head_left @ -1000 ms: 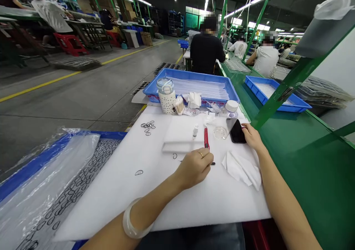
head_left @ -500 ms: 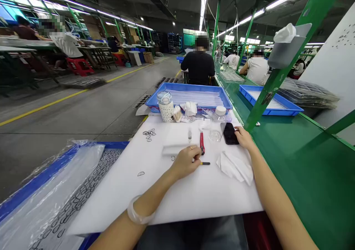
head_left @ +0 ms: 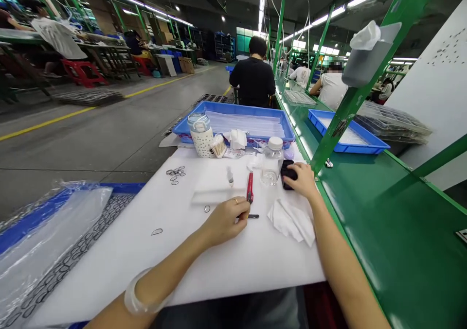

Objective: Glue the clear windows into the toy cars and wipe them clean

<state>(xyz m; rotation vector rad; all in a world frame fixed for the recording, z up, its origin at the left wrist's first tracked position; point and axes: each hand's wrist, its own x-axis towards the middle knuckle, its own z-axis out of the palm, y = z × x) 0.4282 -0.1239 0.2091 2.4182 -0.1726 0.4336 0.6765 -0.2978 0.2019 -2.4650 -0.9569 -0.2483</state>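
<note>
My left hand [head_left: 229, 218], with a ring on one finger, is closed on a slim dark pen-like tool [head_left: 253, 216] low over the white table top. Just beyond its fingers lies a red box cutter [head_left: 250, 187]. My right hand [head_left: 303, 179] curls over a black phone [head_left: 285, 184] at the table's right edge, covering part of it. A clear jar with a white lid [head_left: 272, 162] stands left of the phone, and a crumpled white cloth [head_left: 292, 222] lies nearer me. Left of my left hand are a single small ring [head_left: 207, 209] and a thin dark loop [head_left: 156, 232].
Several dark loops [head_left: 175, 173] lie in a pile at left. A small vial [head_left: 229, 176], dotted cup [head_left: 201, 137], cotton swabs [head_left: 218, 146] and blue tray [head_left: 182, 125] stand farther back. A green post [head_left: 330, 134] rises at right. A person in black [head_left: 252, 80] sits ahead.
The view has shifted, so the table's things appear farther left. My right hand has moved from the phone's edge to over it. My left hand keeps the slim tool.
</note>
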